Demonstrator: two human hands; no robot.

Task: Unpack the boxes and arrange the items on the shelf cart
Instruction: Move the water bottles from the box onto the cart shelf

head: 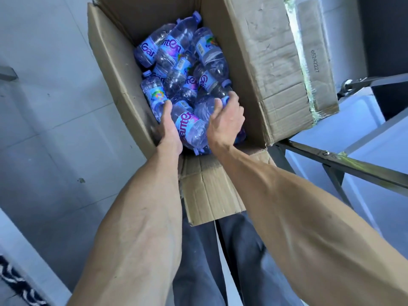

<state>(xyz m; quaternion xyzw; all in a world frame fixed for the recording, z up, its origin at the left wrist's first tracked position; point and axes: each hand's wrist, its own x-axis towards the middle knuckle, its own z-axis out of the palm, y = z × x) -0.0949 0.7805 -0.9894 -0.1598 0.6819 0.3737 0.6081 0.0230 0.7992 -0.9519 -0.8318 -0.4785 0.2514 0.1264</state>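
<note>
Hands in box — gripping bottles.

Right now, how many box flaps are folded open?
3 show. One large flap folds right over the cart frame, one hangs toward the person, one stands on the left. The far flap is mostly out of frame.

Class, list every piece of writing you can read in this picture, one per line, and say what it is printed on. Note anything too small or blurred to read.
"Ganten": on the labels of the water bottles in the cardboard box.
"65242227": printed sideways on the box's right flap.
Barcodes and small print on the bottle labels: too small to read.
</note>
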